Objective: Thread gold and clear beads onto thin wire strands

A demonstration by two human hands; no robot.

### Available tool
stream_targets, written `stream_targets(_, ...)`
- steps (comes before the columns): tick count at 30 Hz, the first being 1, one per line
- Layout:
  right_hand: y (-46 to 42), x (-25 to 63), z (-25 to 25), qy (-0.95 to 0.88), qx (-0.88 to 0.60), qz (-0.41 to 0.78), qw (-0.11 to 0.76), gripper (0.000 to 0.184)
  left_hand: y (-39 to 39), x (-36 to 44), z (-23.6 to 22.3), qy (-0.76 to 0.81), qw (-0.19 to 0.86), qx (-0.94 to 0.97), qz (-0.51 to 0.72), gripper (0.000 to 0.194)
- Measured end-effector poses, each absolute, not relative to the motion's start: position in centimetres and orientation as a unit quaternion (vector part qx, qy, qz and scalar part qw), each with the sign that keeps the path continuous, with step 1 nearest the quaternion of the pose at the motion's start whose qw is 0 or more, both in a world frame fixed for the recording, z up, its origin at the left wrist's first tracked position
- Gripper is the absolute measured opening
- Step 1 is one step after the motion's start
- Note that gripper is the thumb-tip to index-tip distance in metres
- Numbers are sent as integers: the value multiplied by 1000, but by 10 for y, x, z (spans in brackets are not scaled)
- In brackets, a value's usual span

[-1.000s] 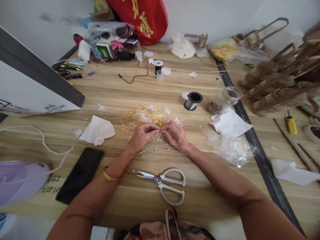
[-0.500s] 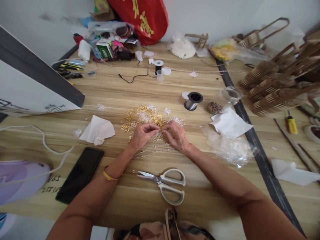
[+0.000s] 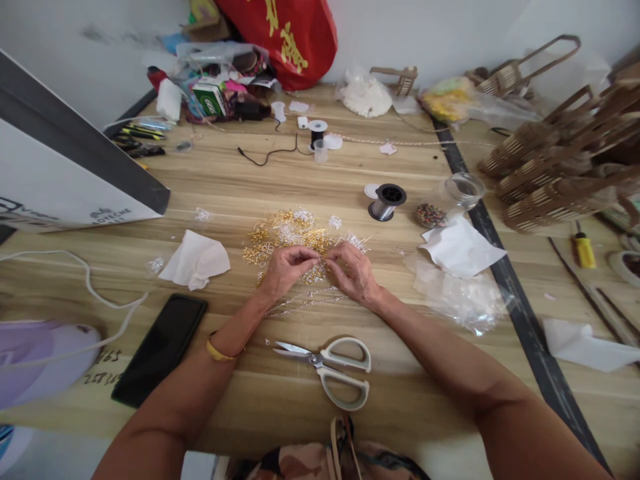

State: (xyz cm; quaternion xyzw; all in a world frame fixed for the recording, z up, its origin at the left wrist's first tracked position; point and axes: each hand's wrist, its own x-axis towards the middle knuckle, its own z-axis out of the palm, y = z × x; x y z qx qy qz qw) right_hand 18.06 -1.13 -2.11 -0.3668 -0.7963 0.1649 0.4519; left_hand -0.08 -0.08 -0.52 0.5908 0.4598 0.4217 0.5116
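Note:
Both hands meet over a pile of gold and silver jewelry findings (image 3: pixel 287 230) on the wooden table. My left hand (image 3: pixel 289 268) is closed in a pinch, thumb against fingertips. Facing it, my right hand (image 3: pixel 353 272) pinches too, its fingertips almost touching the left ones. Whatever sits between the fingertips is too small to make out. A thin silver chain (image 3: pixel 305 303) lies in a loop on the table just below the hands. Closer to my body rest scissors (image 3: pixel 316 360) with pale handles, blades parted and pointing left.
A black phone (image 3: pixel 160 350) and white paper (image 3: pixel 196 260) lie to the left. On the right are a wire spool (image 3: pixel 387 201), a jar of beads (image 3: pixel 435 212) on its side and clear plastic bags (image 3: pixel 467 300). Brown woven baskets (image 3: pixel 545 153) crowd the far right.

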Motion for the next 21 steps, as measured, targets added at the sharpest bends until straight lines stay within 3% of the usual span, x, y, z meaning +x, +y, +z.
stream_targets(21, -12, 179, -21, -797, -368, 178, 445, 4, 0, -1, -8, 455, 515, 594, 418, 14)
